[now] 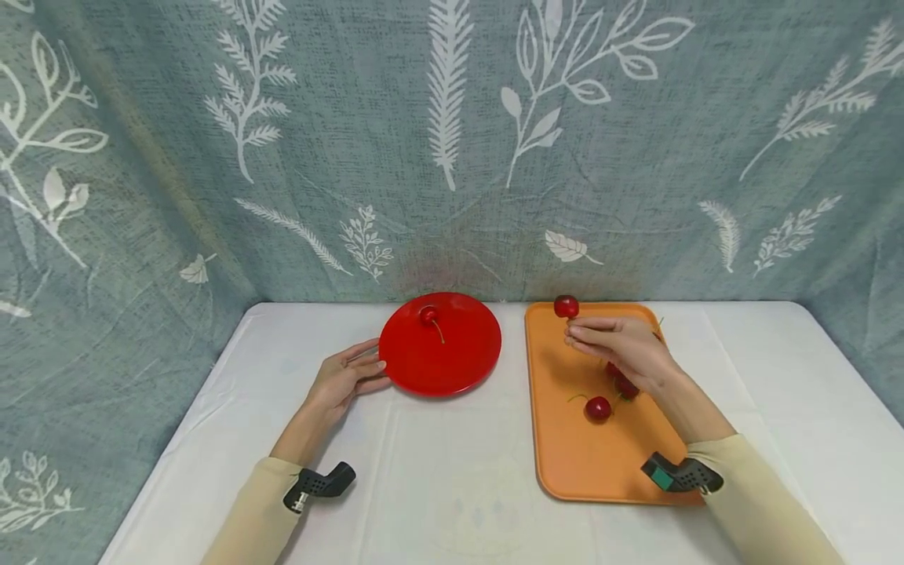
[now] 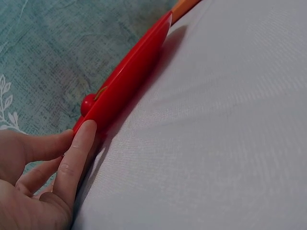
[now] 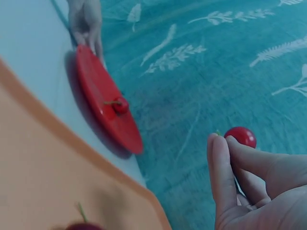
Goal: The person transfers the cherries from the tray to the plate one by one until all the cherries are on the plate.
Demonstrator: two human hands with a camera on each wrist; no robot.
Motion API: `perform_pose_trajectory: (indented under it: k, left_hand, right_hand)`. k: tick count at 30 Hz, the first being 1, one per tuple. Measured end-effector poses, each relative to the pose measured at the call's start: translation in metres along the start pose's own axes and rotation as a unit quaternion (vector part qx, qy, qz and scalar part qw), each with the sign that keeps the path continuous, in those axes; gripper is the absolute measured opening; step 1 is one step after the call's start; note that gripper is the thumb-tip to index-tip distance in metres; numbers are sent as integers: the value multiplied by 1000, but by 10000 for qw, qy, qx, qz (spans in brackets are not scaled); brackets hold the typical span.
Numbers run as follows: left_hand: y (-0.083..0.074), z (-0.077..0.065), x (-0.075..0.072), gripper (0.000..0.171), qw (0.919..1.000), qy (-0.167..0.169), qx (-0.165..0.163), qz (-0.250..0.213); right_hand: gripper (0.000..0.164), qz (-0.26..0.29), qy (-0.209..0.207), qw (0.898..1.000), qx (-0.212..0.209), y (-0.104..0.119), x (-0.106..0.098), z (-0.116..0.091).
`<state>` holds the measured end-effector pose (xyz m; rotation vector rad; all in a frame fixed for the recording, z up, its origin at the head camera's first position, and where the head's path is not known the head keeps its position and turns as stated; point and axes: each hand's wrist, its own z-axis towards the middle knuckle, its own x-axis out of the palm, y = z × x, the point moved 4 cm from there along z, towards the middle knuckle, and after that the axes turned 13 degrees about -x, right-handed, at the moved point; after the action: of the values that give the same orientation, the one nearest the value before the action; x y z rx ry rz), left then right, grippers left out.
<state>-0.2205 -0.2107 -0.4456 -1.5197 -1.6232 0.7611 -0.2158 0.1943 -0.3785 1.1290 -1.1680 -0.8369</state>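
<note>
My left hand (image 1: pixel 344 379) grips the left rim of a round red plate (image 1: pixel 441 361), thumb and fingers at its edge. On the plate, towards the back, lies one cherry (image 1: pixel 428 315) with a green stem. Over the upper part of an orange tray (image 1: pixel 572 463), my right hand (image 1: pixel 631 345) pinches a dark red cherry (image 1: pixel 566 306) by its stem between thumb and fingertips. In the right wrist view that cherry (image 3: pixel 241 137) shows just beyond the fingertips. Below the hand another cherry (image 1: pixel 598 409) lies on the tray, with more beside it partly hidden by the hand.
A white cloth (image 1: pixel 452 479) covers the table. Behind it hangs a grey-green curtain (image 1: pixel 395 141) with white leaf prints. The plate stands left of the tray, with a strip of white cloth between them. Dark wrist cameras (image 1: pixel 319 485) sit on both sleeves.
</note>
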Motion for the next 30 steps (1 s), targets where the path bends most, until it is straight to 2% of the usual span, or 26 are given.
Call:
perform_pose_trajectory:
  k: [4, 7, 15, 19, 23, 30]
  left_hand:
    - [-1, 1, 0, 58, 10000, 18, 43, 30]
    - [-2, 1, 1, 58, 9999, 21, 82, 74]
    - [1, 2, 4, 59, 10000, 71, -48, -31]
    - [0, 1, 3, 59, 9999, 76, 30, -111]
    - [-1, 0, 1, 58, 9999, 83, 63, -130]
    - [-2, -1, 0, 58, 9999, 69, 33, -147]
  right_hand:
    - [45, -61, -136, 9998, 119, -5, 13, 12]
    - [48, -199, -192, 9994, 227, -11, 22, 22]
    - [38, -1170, -289, 9925, 194, -28, 36, 43]
    - [34, -1134, -290, 9931, 51, -36, 46, 56]
    - [32, -1362, -232, 9904, -93, -43, 56, 69]
    - [28, -1364, -336, 9901, -51, -55, 73, 83]
